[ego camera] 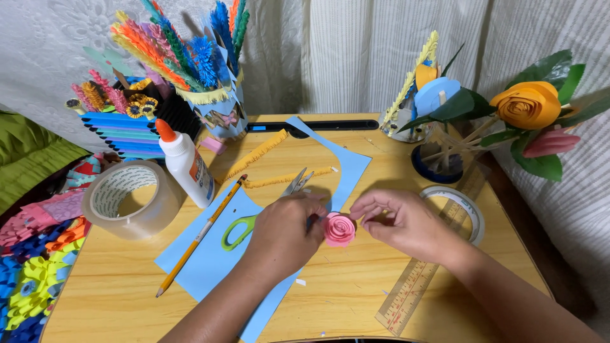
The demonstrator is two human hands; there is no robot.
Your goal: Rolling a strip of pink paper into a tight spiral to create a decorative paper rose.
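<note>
A: How are the hands placed?
B: Left hand (283, 228) and right hand (403, 222) meet, fingertips pinched on a pink paper rose (339, 229) above the tabletop (346, 292) middle

A: What's around?
B: Blue paper sheet (206, 260) under green-handled scissors (251, 222); glue bottle (186, 165) and tape roll (130, 198) toward the left edge, white curtain behind

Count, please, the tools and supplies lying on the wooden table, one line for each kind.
Tape rolls: 2, a big clear roll and a flat white roll
Glue bottle: 1
Pencil: 1
Scissors: 1
Ruler: 1
Total: 6
</note>
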